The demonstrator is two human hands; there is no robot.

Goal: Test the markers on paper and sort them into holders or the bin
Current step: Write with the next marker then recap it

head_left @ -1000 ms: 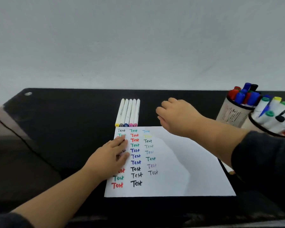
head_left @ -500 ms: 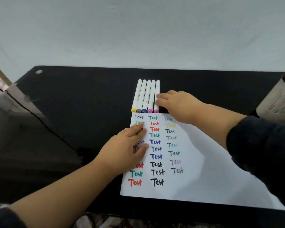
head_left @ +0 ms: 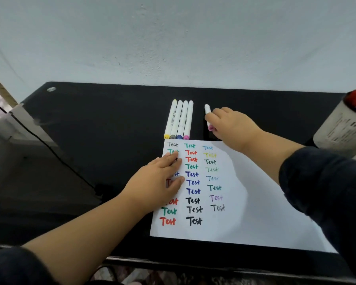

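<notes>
- Paper (head_left: 255, 202) lies flat on the black desk (head_left: 111, 120), carrying three columns of the word "Test" in many colours.
- Left hand (head_left: 158, 182) rests on the sheet's left column, its grip apart with fingers straight and pressing down.
- Right hand (head_left: 230, 126) has its grip clamped on a white marker with a pink end (head_left: 208, 112), just beyond the paper's far edge.
- Four white markers (head_left: 180, 120) lie side by side near that marker, apart from it.
- Holder (head_left: 341, 128) with red and blue caps stands at the right edge.
</notes>
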